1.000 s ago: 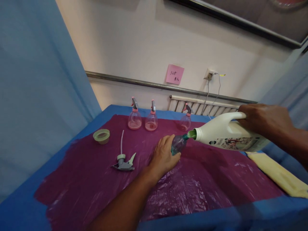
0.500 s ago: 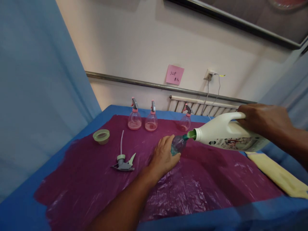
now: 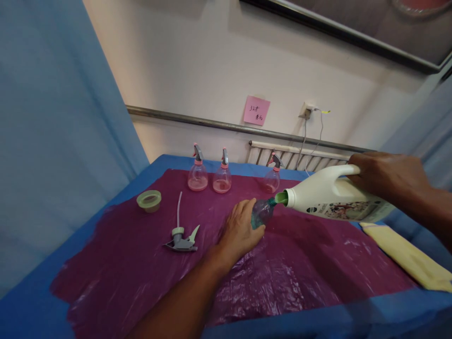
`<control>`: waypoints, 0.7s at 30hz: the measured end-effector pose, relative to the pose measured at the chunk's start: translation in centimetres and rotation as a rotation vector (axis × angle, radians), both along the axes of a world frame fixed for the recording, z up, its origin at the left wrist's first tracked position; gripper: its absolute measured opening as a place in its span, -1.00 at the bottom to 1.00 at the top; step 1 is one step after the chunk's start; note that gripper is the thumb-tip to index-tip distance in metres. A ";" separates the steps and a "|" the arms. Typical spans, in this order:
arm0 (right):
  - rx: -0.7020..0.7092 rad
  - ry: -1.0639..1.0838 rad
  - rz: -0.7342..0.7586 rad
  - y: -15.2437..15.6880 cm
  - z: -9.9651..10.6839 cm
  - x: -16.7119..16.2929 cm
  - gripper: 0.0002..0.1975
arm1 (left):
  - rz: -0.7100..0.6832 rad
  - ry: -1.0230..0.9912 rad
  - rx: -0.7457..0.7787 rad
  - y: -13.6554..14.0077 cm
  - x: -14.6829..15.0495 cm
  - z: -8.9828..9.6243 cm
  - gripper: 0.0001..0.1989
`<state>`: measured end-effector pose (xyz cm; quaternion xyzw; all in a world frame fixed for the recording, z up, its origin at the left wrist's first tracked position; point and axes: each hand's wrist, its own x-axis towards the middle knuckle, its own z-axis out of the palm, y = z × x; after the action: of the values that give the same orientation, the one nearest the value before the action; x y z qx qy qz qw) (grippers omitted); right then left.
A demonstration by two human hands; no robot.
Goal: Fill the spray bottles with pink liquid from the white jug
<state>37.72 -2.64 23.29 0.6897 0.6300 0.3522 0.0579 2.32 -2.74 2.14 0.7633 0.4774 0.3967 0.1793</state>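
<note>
Three pink-necked spray bottles [image 3: 221,183], one green-necked bottle [image 3: 262,214]
One pale jug [image 3: 332,202], one loose spray head [image 3: 181,242], one round tub [image 3: 149,201], one yellow cloth [image 3: 406,256], one pink note [image 3: 256,110].

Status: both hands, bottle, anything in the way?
Left hand around green-necked bottle. Right hand gripping tipped cream jug by its handle, green spout at bottle's mouth. Spray head lies off left, not between them.

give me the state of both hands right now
Left hand: closed around the green-necked bottle.
Right hand: closed on the handle of the tilted white jug.
</note>
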 end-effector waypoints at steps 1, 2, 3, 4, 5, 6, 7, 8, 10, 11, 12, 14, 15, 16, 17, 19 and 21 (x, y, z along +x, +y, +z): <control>0.000 -0.003 0.003 0.0 0.0 0.0 -0.66 | 0.002 0.002 0.001 0.0 0.0 0.0 -0.19; 0.000 -0.004 0.006 0.0 0.0 0.0 -0.66 | 0.004 0.005 0.001 0.0 0.0 0.0 -0.19; 0.002 -0.005 0.010 -0.1 0.0 0.0 -0.66 | 0.006 0.007 0.002 -0.1 0.0 0.1 -0.19; 0.003 -0.005 0.013 -0.1 0.0 0.0 -0.66 | 0.009 0.009 0.000 -0.1 0.0 0.1 -0.19; 0.004 -0.005 0.015 -0.1 0.0 0.0 -0.66 | 0.010 0.012 -0.003 -0.1 0.0 0.1 -0.19; 0.007 -0.004 0.017 -0.1 0.0 0.0 -0.66 | 0.011 0.014 -0.006 -0.1 0.0 0.0 -0.19; 0.010 -0.004 0.020 -0.1 0.0 0.0 -0.66 | 0.010 0.016 -0.010 0.0 0.0 0.0 -0.19; 0.012 -0.003 0.024 -0.1 0.0 0.0 -0.67 | 0.009 0.016 -0.013 0.0 0.0 0.0 -0.19; 0.013 0.008 0.012 0.0 -0.1 -0.1 -0.68 | 0.009 0.006 -0.019 0.0 0.0 0.0 -0.19; 0.012 0.016 0.001 0.0 -0.1 -0.2 -0.68 | 0.009 -0.001 -0.024 0.0 0.0 0.1 -0.18; 0.006 0.027 -0.013 0.0 -0.2 -0.3 -0.68 | 0.009 -0.008 -0.032 -0.1 0.0 0.1 -0.17; -0.016 0.062 -0.046 0.0 -0.5 -0.5 -0.67 | 0.015 -0.015 -0.054 -0.1 0.0 0.2 -0.15; -0.026 0.087 -0.061 0.0 -0.8 -0.6 -0.66 | 0.019 -0.018 -0.065 -0.2 0.0 0.3 -0.14; -0.035 0.117 -0.072 0.1 -1.2 -0.5 -0.65 | 0.024 -0.025 -0.074 -0.2 0.0 0.4 -0.13; -0.041 0.153 -0.085 0.2 -1.7 -0.4 -0.64 | 0.029 -0.038 -0.080 -0.2 -0.1 0.4 -0.12; -0.036 0.232 -0.097 0.6 -2.9 -0.1 -0.61 | 0.033 -0.073 -0.083 -0.2 -0.1 0.4 -0.12; -0.029 0.319 -0.085 1.2 -4.3 0.4 -0.58 | 0.035 -0.103 -0.084 -0.1 -0.1 0.4 -0.11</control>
<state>38.12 -1.49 19.00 0.7620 0.6065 0.2260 -0.0179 2.20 -2.88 2.51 0.7251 0.4971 0.4183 0.2282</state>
